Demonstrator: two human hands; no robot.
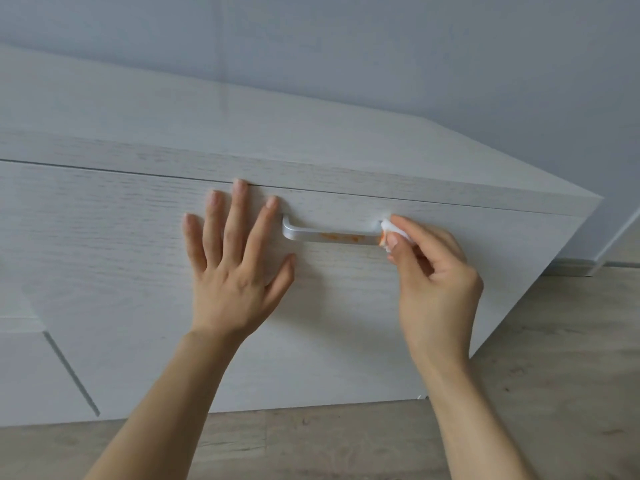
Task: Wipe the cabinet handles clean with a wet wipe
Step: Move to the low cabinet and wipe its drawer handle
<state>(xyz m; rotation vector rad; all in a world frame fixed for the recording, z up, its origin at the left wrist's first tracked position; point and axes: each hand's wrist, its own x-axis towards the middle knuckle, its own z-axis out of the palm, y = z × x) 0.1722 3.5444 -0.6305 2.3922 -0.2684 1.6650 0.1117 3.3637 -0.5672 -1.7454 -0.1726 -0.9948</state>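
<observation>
A silver bar handle (pixel 329 235) is fixed to the white wood-grain drawer front (pixel 138 237) of a low cabinet. Orange smears show along the handle's front face. My right hand (pixel 433 275) pinches a small folded white wet wipe (pixel 389 232), stained orange, against the handle's right end. My left hand (pixel 235 258) lies flat on the drawer front just left of the handle, fingers spread and straight.
The cabinet top (pixel 277 126) meets a pale wall (pixel 415 46) behind. A second panel (pixel 27 375) sits at lower left. Light wooden floor (pixel 554 375) runs below and right, with a skirting board (pixel 575 265) at the wall.
</observation>
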